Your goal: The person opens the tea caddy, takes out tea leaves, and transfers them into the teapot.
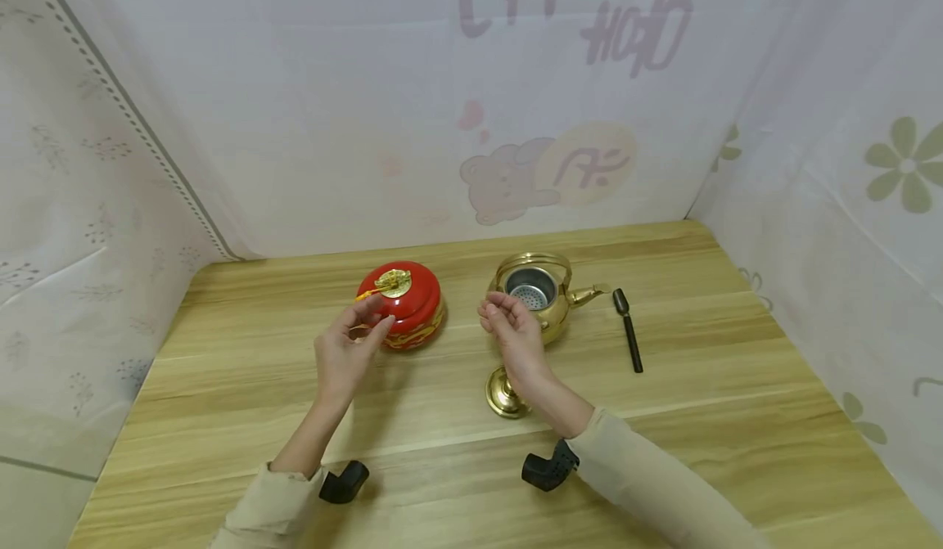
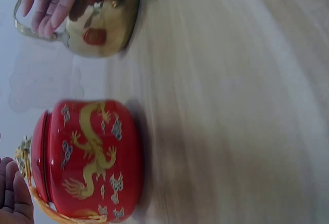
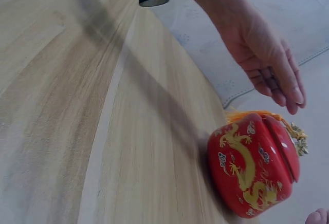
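A red lidded jar (image 1: 416,308) with gold dragons stands at the back, its lid topped by a gold ornament (image 1: 394,282) with an orange tassel. My left hand (image 1: 346,353) hovers at the jar's left front, fingers loosely bent and thumb apart, holding nothing. To the right is a gold teapot (image 1: 552,324), lidless, with a perforated metal strainer (image 1: 530,294) in its mouth. My right hand (image 1: 519,340) is raised in front of the teapot, fingers loosely curled, nothing showing in them. Below that hand lies the teapot's gold lid (image 1: 503,398), partly hidden by it.
A dark tea scoop (image 1: 629,332) lies right of the teapot's spout. Black wrist-worn devices (image 1: 344,482) hang by both sleeves. Printed cloth walls (image 1: 331,123) border the wooden table (image 1: 435,467) at the back and sides.
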A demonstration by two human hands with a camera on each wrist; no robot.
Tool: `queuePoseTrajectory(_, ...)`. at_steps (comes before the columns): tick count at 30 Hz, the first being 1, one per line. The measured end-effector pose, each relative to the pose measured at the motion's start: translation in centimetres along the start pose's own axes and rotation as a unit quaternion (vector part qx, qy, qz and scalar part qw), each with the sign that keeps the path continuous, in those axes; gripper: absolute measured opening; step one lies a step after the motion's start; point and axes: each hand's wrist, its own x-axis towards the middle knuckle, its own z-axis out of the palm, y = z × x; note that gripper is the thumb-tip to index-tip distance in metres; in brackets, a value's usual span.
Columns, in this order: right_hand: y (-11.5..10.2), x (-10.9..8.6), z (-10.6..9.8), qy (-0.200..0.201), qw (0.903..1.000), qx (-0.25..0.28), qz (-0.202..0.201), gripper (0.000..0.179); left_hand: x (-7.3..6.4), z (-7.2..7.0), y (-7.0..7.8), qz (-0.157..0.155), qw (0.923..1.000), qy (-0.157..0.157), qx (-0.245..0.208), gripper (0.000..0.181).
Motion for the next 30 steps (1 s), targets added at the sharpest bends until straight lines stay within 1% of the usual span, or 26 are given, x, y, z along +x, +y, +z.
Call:
queuePoseTrajectory(1,0.2,0.2,0.2,-0.003,1.0000,-0.005,0.004,0.031,0.2,-0.1,0.2,-0.004,1.0000,0.002,0.003,0.031)
queuePoseTrajectory(6,0.9,0.8,1.1,-0.014,0.9993,-0.035,0.006,0.036,0.9,-0.5,2.3,-0.015,0.9997,0.001,0.021,0.032)
queuePoseTrajectory(8,1.1,1.0,1.4,-0.016,0.9989,-0.044,0.005,0.037,1.2,-0.7,2.9,-0.020,0.9995,-0.001,0.024,0.033)
queuePoseTrajectory(11,1.5,1.4,1.8,-0.023,0.9985,-0.050,0.005,0.040,1.8,-0.7,2.6,-0.026,0.9993,-0.003,0.026,0.033)
queuePoseTrajectory(15,2.0,1.9,2.3,-0.041,0.9971,-0.064,0.002,0.045,2.9,-0.7,0.6,-0.027,0.9992,-0.006,0.028,0.036)
queuePoseTrajectory(18,2.4,2.3,2.6,-0.056,0.9954,-0.078,0.003,0.051,3.6,-0.6,-0.9,-0.026,0.9990,-0.015,0.033,0.040)
queuePoseTrajectory(19,2.5,2.5,2.7,-0.061,0.9948,-0.082,0.006,0.053,3.8,-0.5,-1.1,-0.024,0.9990,-0.019,0.033,0.040)
queuePoseTrajectory(24,2.6,3.0,3.3,-0.089,0.9907,-0.104,0.007,0.062,4.5,-0.3,-1.6,-0.009,0.9986,-0.034,0.040,0.042)
queuePoseTrajectory(26,2.2,3.0,3.6,-0.100,0.9888,-0.111,0.007,0.065,4.8,-0.2,-1.6,-0.004,0.9979,-0.038,0.053,0.042)
queuePoseTrajectory(30,1.2,2.6,4.2,-0.117,0.9857,-0.120,0.009,0.068,5.1,-0.1,-1.6,-0.005,0.9966,-0.042,0.071,0.041)
